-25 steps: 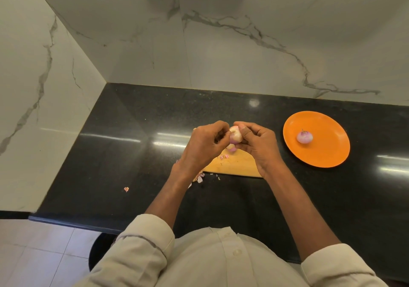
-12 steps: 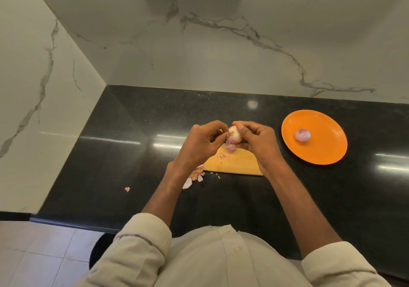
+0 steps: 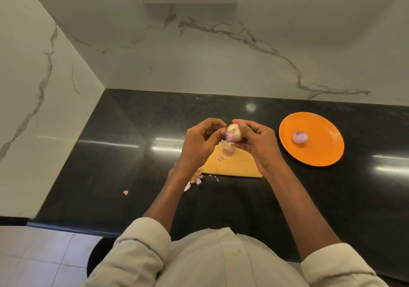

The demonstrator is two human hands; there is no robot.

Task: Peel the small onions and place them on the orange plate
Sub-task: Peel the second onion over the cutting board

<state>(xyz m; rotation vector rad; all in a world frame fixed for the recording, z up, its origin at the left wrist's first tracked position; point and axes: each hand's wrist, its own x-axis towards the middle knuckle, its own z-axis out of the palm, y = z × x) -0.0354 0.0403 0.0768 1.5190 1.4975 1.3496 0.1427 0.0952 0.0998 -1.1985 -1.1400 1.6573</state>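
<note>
Change: both hands sit where they did half a second ago, over the board; more pale flesh shows on the onion's top, and a flap of skin now hangs lower beneath it.
Onion (image 3: 234, 135): held in the air between both hands, above the far edge of the board; top pale and bare, purple skin on its lower half.
Right hand (image 3: 259, 145): at 3 o'clock of the onion, fingers curled round it, thumb on its top.
Left hand (image 3: 200, 145): at 9 o'clock of the onion, fingers curled, thumb and forefinger tips at its side; they seem to pinch the skin, though the contact is too small to be sure.
Loose skin (image 3: 228, 146): hangs from the onion at 6 o'clock, just above the board.
Board (image 3: 234, 166): wooden, flat on the counter under the hands, with small skin flecks on it.
Plate (image 3: 325, 154): orange, at 3 o'clock of the hands, well apart from the board.
Peeled onion (image 3: 299, 136): rests on the plate, near its middle, stem tip up.
Peelings (image 3: 195, 179): small heap on the counter just beside the board's near left corner, partly hidden by the left wrist.
Stray scrap (image 3: 125, 192): alone on the counter at 8 o'clock of the board.
Counter (image 3: 110, 154): black, glossy, meeting marble walls at 12 and 9 o'clock.
</note>
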